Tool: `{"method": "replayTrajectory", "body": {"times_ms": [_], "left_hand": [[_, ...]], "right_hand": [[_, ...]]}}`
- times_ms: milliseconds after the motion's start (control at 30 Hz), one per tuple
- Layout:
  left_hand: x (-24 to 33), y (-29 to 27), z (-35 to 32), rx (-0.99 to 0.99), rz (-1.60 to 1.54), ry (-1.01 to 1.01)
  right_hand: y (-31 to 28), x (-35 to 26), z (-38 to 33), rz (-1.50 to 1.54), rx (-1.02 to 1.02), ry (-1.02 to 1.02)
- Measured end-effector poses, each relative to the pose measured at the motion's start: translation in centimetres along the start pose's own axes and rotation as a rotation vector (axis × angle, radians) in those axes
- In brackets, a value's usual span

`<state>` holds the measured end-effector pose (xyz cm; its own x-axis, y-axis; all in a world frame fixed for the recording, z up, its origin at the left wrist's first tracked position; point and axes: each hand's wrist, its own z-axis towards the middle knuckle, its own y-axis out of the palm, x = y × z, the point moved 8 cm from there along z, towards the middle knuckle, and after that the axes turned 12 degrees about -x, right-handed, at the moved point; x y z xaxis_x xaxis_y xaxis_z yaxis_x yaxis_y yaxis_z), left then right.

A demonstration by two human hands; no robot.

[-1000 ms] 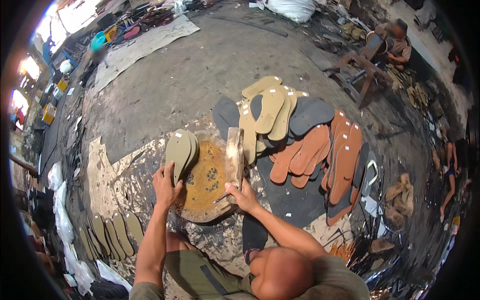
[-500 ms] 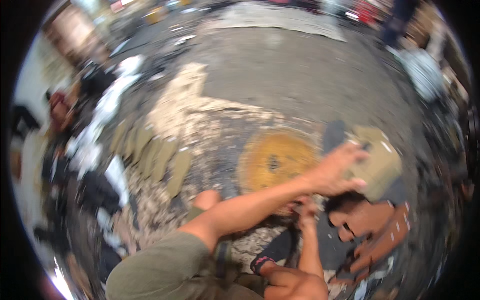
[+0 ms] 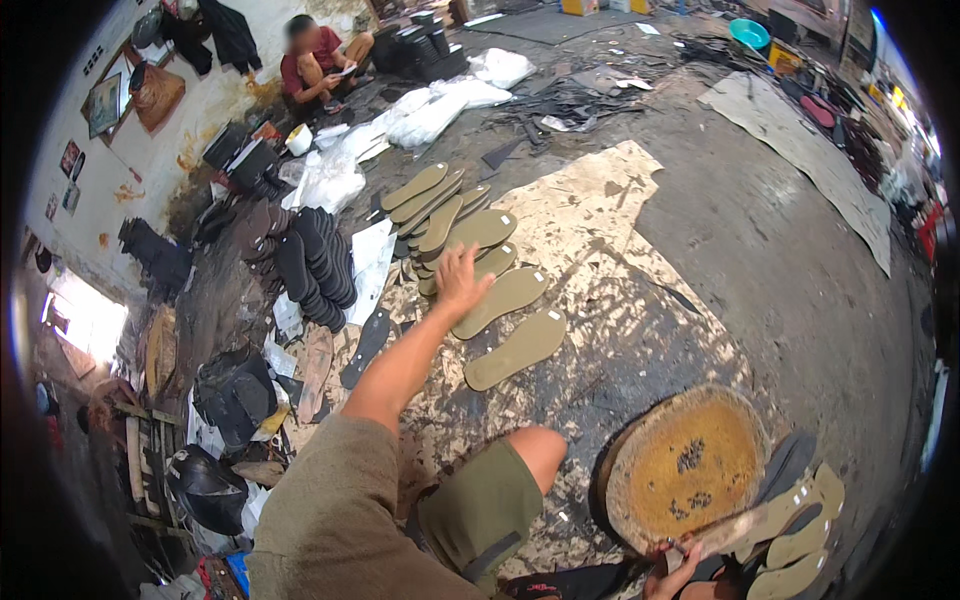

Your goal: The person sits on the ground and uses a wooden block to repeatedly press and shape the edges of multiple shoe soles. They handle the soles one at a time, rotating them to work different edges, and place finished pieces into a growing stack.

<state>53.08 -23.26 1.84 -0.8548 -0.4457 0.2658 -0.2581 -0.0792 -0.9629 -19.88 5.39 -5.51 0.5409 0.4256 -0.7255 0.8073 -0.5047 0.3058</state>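
Observation:
My left hand (image 3: 463, 283) reaches out with spread fingers over a row of olive shoe soles, touching or just above the sole (image 3: 500, 300) beneath it. Another olive sole (image 3: 516, 350) lies nearer to me, and several more overlap beyond the hand. At the lower edge, my right hand (image 3: 672, 575) is closed around something small with a dark metallic part, too hidden to name. Beside it stands a round wooden block (image 3: 690, 460) with a worn yellow-brown top and dark marks. More olive soles (image 3: 800, 540) lie to the right of the right hand.
Stacked dark soles (image 3: 315, 265) stand at the left, near white plastic sheets (image 3: 430, 115). A person (image 3: 320, 70) sits against the far-left wall. A black helmet (image 3: 205, 490) lies at the lower left. A pale sheet (image 3: 810, 150) covers floor at the far right.
The view has swung left. My left hand has moved from the soles on the right, across the round block, to the olive row on the left. The right hand stays low beside the block.

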Motion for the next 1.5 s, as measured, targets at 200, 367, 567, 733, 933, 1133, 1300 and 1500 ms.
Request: {"method": "replayTrajectory", "body": {"times_ms": [200, 367, 567, 733, 933, 1133, 1300, 1500], "left_hand": [[-8.4, -5.9, 12.9, 0.129, -0.157, -0.193], [-14.1, -3.9, 20.2, -0.071, -0.136, -0.294], [-14.3, 0.5, 20.9, -0.287, 0.005, -0.303], [-8.2, 0.3, 12.6, -0.416, 0.037, -0.112], [0.4, 3.3, -1.8, -0.667, 0.013, -0.045], [1.0, 1.0, -0.5, -0.763, -0.178, 0.096], [-10.8, -0.8, 10.2, -0.24, -0.19, -0.023], [-23.4, 1.5, 14.9, -0.291, 0.114, -0.2]], "right_hand": [[-3.0, 0.2, -0.7, -0.069, 0.13, 0.045], [-2.7, -1.0, -1.8, -0.25, 0.172, 0.11], [-0.6, -3.9, -2.9, -0.572, 0.215, 0.149], [2.2, -3.8, -1.8, -0.526, 0.069, 0.143], [2.7, -3.9, -0.5, -0.549, -0.031, 0.025], [1.0, -2.6, 1.3, -0.474, -0.151, 0.041], [2.0, -1.6, 3.1, -0.534, -0.025, 0.077], [7.0, -1.6, 3.9, -0.605, 0.137, 0.144]]}}
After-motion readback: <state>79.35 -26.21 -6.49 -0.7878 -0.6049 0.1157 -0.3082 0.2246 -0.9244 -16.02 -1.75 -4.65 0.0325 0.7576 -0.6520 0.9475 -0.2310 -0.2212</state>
